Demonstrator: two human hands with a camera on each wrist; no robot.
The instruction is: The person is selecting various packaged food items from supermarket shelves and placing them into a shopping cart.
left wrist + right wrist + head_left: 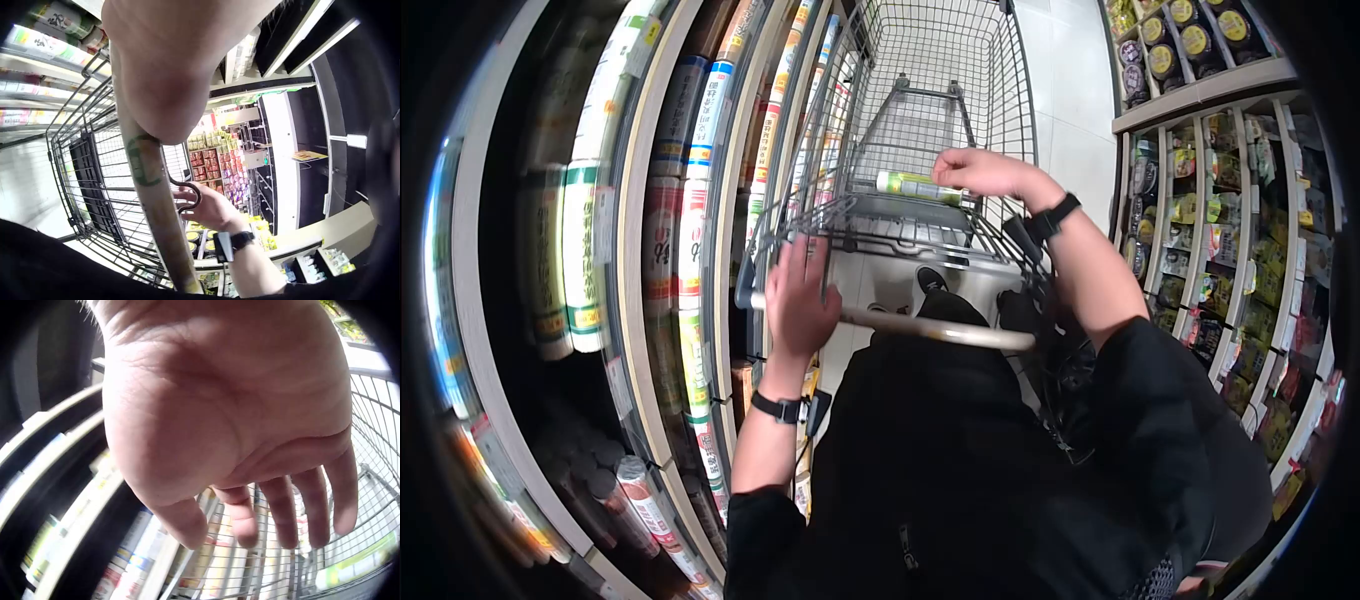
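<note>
My left hand (798, 305) rests at the left part of the shopping cart's handle (940, 332), its fingers pointing forward. Seen from the left wrist, its base overlaps the pale handle (147, 172). Over the near end of the cart (905, 100), my right hand (992, 172) hangs with loosely bent fingers. Nothing lies in its palm in the right wrist view, where the fingers (284, 515) point down, spread a little. Just below this hand, a green-and-white cylindrical pack (915, 187) lies crosswise in the cart. The same pack (359, 562) shows past the fingertips, apart from them.
Shelves of long cylindrical packs (585, 260) stand close on the left. To the right, another rack holds small bagged goods (1220, 210), with yellow-lidded tubs (1195, 40) above. A pale tiled floor (1075, 120) runs between. A person's dark shoe (932, 281) shows below the cart.
</note>
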